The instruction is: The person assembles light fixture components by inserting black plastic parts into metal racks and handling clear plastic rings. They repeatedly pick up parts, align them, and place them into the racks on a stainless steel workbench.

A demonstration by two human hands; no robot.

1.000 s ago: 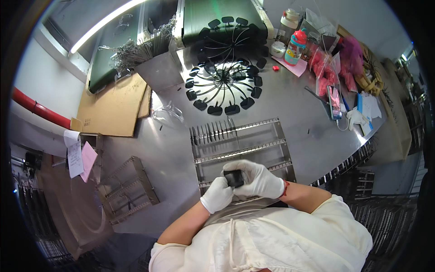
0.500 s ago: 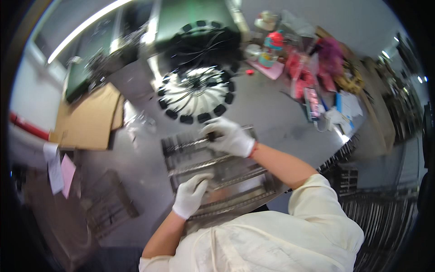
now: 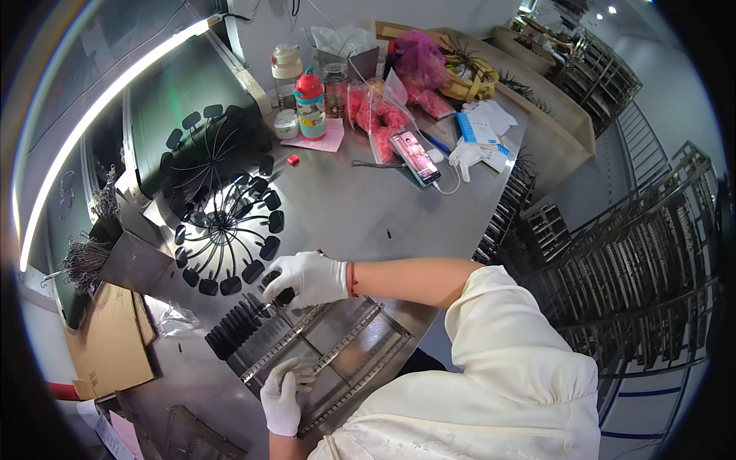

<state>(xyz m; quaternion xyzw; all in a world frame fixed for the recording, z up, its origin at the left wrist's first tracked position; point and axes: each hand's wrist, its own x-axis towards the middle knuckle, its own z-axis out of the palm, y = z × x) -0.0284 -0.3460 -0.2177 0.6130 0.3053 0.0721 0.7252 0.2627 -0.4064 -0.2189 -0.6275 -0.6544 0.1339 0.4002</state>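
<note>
My right hand (image 3: 310,280), in a white glove, pinches a small black part (image 3: 283,297) above the far edge of a slotted metal rack (image 3: 349,337). Along that rack's far left side stands a tight row of black flat-headed parts (image 3: 234,328), just left of this hand. My left hand (image 3: 282,395), gloved too, lies at the near left of the rack with its fingers curled in; whatever they may hold is hidden. Beyond the right hand, a ring of black paddle-shaped parts on thin curved stems (image 3: 222,222) fans out over a bright round surface.
A green conveyor belt (image 3: 192,92) stands at the far left, near a metal box (image 3: 134,261) of thin wires. Cardboard (image 3: 107,345) lies at the left. A phone (image 3: 416,157), a red-topped bottle (image 3: 310,107) and pink bags (image 3: 383,115) sit at the back. Stacked racks (image 3: 636,276) fill the right.
My view has swung to the right, so the table's things sit further left and look sharper. My right hand, still pinching a black part, is now at the row's right end.
</note>
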